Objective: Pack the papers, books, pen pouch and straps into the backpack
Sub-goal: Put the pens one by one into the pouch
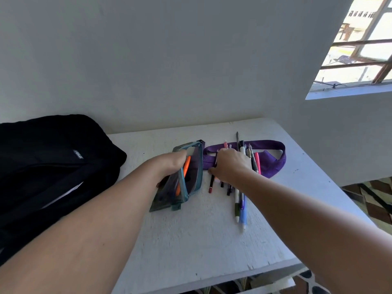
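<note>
- We work at a white painted table (191, 240) set against a pale wall (169, 60), with a barred window (360, 49) open to daylight at far right and patterned floor tiles (375, 200) showing past the table's right edge.
- The black backpack (48, 166) slumps on the left end of the table, its top unzipped; a sliver of white paper (70, 192) shows in the opening.
- Our left hand (171, 166) grips the pen pouch (186, 177), fingers curled round its left side and holding its mouth open; the hand and forearm hide part of the pouch's left wall.
- The pouch is a see-through grey case with teal edging, lying near the table's middle, just right of the backpack; an orange pen (184, 172) stands slanted inside it.
- Our right hand (230, 164) rests palm down over a row of loose pens (239, 200), fingers curled around several of them; which ones it holds we cannot tell, since the hand covers their middles.
- The pens lie side by side just right of the pouch, pointing near to far: a red-tipped one at left, dark ones beside it, a white and a pale blue one reaching nearest, a pink one at right.
- A purple strap (277, 162) lies looped flat under the far ends of the pens, touching the pouch's far right corner.
</note>
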Available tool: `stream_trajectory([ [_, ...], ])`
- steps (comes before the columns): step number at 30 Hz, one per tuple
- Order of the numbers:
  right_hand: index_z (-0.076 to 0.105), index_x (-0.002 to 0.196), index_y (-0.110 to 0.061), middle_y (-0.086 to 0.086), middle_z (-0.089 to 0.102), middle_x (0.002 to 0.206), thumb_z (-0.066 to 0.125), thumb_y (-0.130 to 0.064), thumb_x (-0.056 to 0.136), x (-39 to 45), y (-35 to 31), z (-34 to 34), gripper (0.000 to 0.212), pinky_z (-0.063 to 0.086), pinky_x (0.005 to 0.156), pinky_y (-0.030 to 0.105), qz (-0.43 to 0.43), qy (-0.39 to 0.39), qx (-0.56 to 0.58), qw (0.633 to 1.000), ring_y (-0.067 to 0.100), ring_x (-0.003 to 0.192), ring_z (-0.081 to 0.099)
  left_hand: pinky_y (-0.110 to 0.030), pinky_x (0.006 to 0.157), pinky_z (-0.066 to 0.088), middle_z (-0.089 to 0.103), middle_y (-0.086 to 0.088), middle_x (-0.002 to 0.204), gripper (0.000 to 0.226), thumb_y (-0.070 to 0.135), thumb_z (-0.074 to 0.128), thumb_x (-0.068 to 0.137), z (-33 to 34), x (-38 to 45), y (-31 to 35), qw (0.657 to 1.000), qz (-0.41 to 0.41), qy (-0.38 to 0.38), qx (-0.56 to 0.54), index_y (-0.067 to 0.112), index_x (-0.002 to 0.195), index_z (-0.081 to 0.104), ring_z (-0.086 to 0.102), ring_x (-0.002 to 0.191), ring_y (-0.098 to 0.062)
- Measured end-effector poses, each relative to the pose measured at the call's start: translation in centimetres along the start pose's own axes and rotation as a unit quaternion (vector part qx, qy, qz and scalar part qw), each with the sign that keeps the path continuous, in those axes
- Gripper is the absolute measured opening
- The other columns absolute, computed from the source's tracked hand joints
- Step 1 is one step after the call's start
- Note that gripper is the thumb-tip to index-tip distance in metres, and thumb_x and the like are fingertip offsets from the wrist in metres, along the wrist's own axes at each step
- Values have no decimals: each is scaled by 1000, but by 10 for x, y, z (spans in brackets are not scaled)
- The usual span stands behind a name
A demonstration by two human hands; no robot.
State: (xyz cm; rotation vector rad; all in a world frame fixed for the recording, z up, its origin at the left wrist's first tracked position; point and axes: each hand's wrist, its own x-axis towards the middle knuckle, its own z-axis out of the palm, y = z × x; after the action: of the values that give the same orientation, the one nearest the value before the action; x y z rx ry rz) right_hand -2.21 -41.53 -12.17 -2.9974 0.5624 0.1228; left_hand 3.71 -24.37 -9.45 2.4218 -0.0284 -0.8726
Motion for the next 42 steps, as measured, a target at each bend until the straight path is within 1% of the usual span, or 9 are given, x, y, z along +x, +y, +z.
stream_trajectory([
  [5, 46, 148, -7, 16, 44, 155, 62, -43, 100, 0, -5, 1, 62, 44, 72, 38, 15, -13, -23, 1000, 33, 118, 63, -47, 101, 37, 40, -21, 153, 70, 54, 16, 104, 1, -4, 0, 1000, -7, -10, 3, 11, 157, 30, 44, 135, -38],
  [10, 68, 120, -9, 12, 66, 120, 63, -10, 95, -5, 3, -6, 25, 56, 76, 38, 6, -27, -24, 999, 31, 103, 68, -46, 94, 41, 51, -22, 143, 63, 55, 18, 104, 0, -4, 0, 1000, -12, -16, -2, 10, 137, 48, 58, 107, -33],
  [15, 66, 108, -14, 6, 64, 111, 61, -26, 95, -7, 2, -5, 18, 56, 81, 40, 27, -31, 19, 999, 29, 96, 67, -49, 108, 35, 39, -21, 156, 69, 55, 22, 104, 3, 0, 3, 1000, 1, 0, 13, 12, 156, 34, 42, 139, -36],
  [20, 55, 75, -16, 0, 61, 80, 66, -37, 93, -1, 4, 3, 29, 48, 70, 34, 61, -35, 92, 993, 21, 73, 60, -49, 112, 33, 36, -20, 159, 71, 57, 23, 104, 2, 0, 2, 1000, 6, -3, -8, 11, 157, 32, 39, 143, -37],
  [26, 68, 83, -9, 0, 58, 64, 55, -41, 97, -4, -14, -10, 37, 43, 57, 28, 74, -13, 395, 916, 15, 55, 50, -49, 114, 33, 36, -21, 158, 71, 58, 23, 104, 3, -2, 0, 1000, 5, 7, -22, 13, 157, 35, 39, 143, -38],
  [29, 66, 80, -13, 0, 58, 66, 57, -37, 98, -12, -35, -15, 31, 43, 56, 28, 79, 7, 493, 866, 15, 56, 50, -39, 88, 45, 60, -22, 125, 58, 49, 20, 107, 3, -2, -2, 999, 18, -8, -38, 13, 122, 63, 58, 112, -33],
  [32, 72, 89, -8, 7, 71, 79, 60, -36, 101, -20, -56, -1, 33, 53, 60, 32, 16, -71, 419, 905, 18, 63, 60, -34, 67, 41, 60, -19, 95, 56, 48, 17, 105, 0, -5, -4, 999, 7, -2, -52, 15, 80, 54, 58, 87, -30],
  [37, 65, 73, -13, 5, 67, 70, 57, -42, 102, -27, -60, 5, 42, 45, 53, 31, -78, -45, 297, 951, 21, 57, 56, -43, 98, 43, 58, -23, 128, 66, 55, 14, 103, -5, -2, -11, 998, 0, 10, -57, 8, 118, 59, 54, 112, -34],
  [42, 66, 74, -19, 1, 66, 68, 60, -39, 99, -14, -20, -8, 33, 51, 57, 31, -30, 11, 230, 973, 21, 62, 62, -46, 114, 35, 46, -21, 152, 73, 54, 15, 104, 3, -4, -7, 1000, 6, 8, -22, 5, 144, 50, 46, 136, -34],
])
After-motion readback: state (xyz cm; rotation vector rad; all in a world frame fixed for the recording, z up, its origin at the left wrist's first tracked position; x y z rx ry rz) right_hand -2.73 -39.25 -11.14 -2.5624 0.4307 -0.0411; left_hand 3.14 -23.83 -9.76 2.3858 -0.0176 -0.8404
